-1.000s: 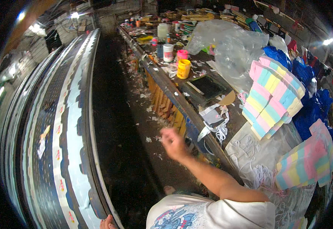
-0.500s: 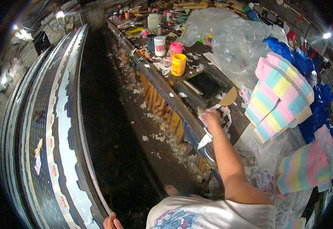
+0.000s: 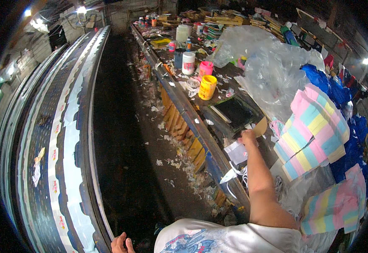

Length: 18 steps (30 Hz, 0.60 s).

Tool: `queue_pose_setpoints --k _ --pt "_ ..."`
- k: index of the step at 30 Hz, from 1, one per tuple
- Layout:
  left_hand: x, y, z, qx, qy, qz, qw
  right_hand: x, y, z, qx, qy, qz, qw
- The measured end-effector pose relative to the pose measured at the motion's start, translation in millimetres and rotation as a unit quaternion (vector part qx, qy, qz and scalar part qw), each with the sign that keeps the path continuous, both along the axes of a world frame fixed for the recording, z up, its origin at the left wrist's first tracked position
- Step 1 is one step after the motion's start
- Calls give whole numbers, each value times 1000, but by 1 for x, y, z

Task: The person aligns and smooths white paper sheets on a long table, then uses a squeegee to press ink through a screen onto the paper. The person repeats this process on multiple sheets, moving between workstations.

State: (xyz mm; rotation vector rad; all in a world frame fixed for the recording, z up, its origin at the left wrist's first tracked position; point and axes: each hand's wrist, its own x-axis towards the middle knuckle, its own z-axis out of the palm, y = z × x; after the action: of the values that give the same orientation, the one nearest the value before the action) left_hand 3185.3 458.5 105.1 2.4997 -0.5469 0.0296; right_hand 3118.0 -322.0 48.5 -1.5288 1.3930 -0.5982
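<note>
My right hand (image 3: 247,137) is over the worktable, its fingers bent and pressed together; whatever they hold is hidden. Beside it lie a whitish sheet (image 3: 236,152) and a tan rounded piece of card (image 3: 260,126). A framed black screen (image 3: 234,111) with a pale wooden strip (image 3: 220,114) lies just beyond that hand. White scissors-like loops and strips (image 3: 230,175) hang near the table edge by my wrist. At the lower edge, my left hand (image 3: 122,243) shows only in part, its fingers apart, beside the long printing table (image 3: 96,168).
A yellow tub (image 3: 207,87), a pink tub (image 3: 206,68) and a white jar (image 3: 188,63) stand near the table's left edge. Clear plastic sheeting (image 3: 268,67) and striped pastel cloth stacks (image 3: 312,130) are on the right. A dark aisle (image 3: 129,147) strewn with scraps separates both tables.
My right hand has shifted slightly right and lower in the picture, and the whitish sheet beside it shows more fully. The view has tilted a little. My left hand's fingers look more spread.
</note>
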Motion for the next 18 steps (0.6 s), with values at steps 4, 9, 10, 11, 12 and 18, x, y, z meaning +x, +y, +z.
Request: queue_pose_setpoints --k 4,9,10,11,12,18 --pt "42 -19 -9 -8 1 -52 999 5 -16 -26 48 -333 -170 926" --pt "127 -51 -18 21 21 -121 992 52 3 -1 76 -464 -284 836" --pt "150 -58 -25 26 40 -139 989 57 5 1 65 -469 -272 838" --pt "162 -86 -16 -87 79 -80 990 56 5 1 51 -472 -261 841" --pt "183 -98 -14 -80 50 -106 990 57 8 -1 37 -474 -251 843" --pt "288 -189 -20 -69 -10 -244 967 52 21 16 0 -534 -177 827"
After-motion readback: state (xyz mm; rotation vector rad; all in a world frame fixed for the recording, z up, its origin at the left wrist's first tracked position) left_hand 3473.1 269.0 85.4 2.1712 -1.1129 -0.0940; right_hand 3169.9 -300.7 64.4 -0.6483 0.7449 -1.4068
